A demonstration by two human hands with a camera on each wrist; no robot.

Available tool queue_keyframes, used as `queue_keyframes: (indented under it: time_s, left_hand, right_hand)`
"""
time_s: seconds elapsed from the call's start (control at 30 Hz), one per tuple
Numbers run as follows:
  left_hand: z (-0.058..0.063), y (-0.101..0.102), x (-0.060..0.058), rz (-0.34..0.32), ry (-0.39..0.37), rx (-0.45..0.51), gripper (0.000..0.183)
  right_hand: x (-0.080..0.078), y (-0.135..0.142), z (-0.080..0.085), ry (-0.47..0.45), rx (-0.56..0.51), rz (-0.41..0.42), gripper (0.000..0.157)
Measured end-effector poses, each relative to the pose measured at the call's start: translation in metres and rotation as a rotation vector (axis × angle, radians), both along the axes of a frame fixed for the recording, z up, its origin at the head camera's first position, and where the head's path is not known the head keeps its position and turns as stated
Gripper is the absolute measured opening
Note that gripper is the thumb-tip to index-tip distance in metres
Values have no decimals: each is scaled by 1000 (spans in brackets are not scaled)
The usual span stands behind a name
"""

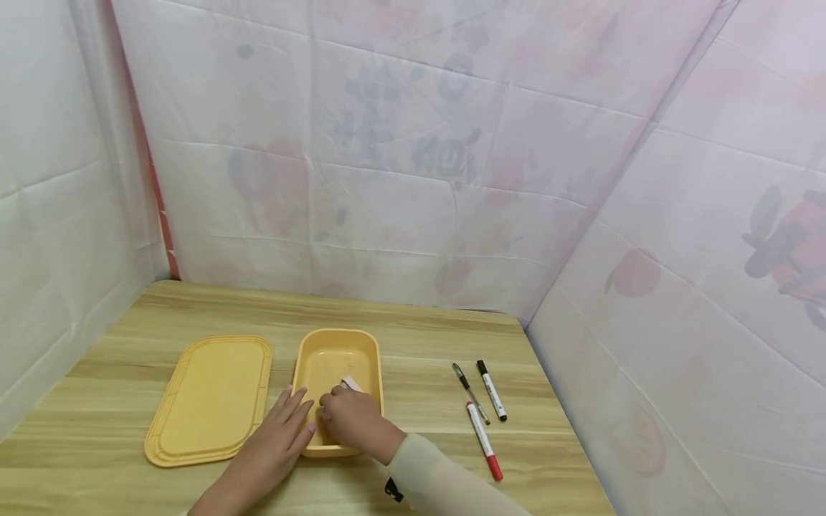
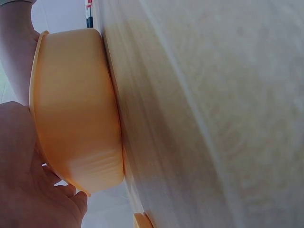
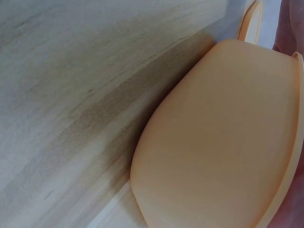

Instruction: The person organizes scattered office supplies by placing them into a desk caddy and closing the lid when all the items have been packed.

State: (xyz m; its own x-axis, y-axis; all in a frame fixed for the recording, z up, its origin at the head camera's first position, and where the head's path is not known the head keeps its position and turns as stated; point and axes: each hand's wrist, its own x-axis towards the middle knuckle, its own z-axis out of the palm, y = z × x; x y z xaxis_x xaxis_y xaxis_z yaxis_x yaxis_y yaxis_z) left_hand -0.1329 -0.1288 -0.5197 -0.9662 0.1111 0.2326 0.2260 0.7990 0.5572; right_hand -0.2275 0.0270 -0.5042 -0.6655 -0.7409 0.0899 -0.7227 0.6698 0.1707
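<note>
A yellow plastic box (image 1: 338,342) with rounded corners stands uncovered on the table. My right hand (image 1: 357,421) reaches down inside it with curled fingers. A small pinkish-white eraser-like block (image 1: 350,384) sticks out from that hand's grip, and the rest of it is hidden by the fingers. My left hand (image 1: 277,438) lies over the box's left rim, fingers extended and fingertips inside the edge. Faint dark specks show on the box's floor. In the left wrist view, the left hand (image 2: 35,175) is at the rim of the box (image 2: 76,109).
Left of the box lies its flat yellow lid (image 1: 213,394). To the right are a black-capped marker (image 1: 492,390), a clear pen with a black grip (image 1: 472,394) and a red-and-white marker (image 1: 484,441). Pale printed cloth (image 1: 387,179) walls in the wooden table (image 1: 419,337).
</note>
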Motion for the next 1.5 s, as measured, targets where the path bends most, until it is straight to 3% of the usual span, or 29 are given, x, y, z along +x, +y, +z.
queue_keyframes:
  time_s: [0.57, 0.87, 1.5]
  left_hand:
    - [-1, -1, -1, 2, 24, -7, 49]
    - [-2, -2, -1, 4, 19, -4, 49]
    - [-6, -3, -3, 0, 44, -4, 47]
  right_hand:
    - [2, 0, 8, 29, -5, 0, 10]
    - [1, 7, 23, 46, 4, -14, 28]
    - [-13, 44, 43, 3, -135, -141, 33]
